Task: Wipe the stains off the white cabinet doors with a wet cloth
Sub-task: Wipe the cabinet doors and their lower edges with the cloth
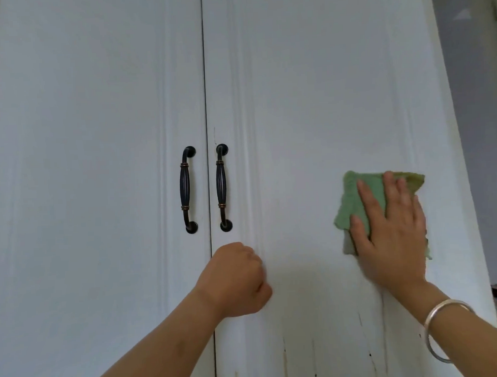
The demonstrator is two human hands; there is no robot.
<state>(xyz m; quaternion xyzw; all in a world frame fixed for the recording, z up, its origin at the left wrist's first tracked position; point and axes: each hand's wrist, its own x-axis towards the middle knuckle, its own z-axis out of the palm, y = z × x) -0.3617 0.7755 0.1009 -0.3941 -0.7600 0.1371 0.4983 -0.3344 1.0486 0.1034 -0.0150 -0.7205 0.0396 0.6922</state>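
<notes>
Presses a green cloth flat against the right door with the right hand, fingers straight and slightly spread, well right of that door's handle and level with it. Wears a silver bracelet on that wrist. Holds the left hand curled in a fist, gripping nothing, just below the handle, forearm reaching up. Shows dark streaks lower down, below and right of the handle.

Nothing readable shows: no text, label, brand, number or sign. The white cabinet doors, the dark handles, the green cloth and the silver bangle all have plain, unmarked surfaces.
</notes>
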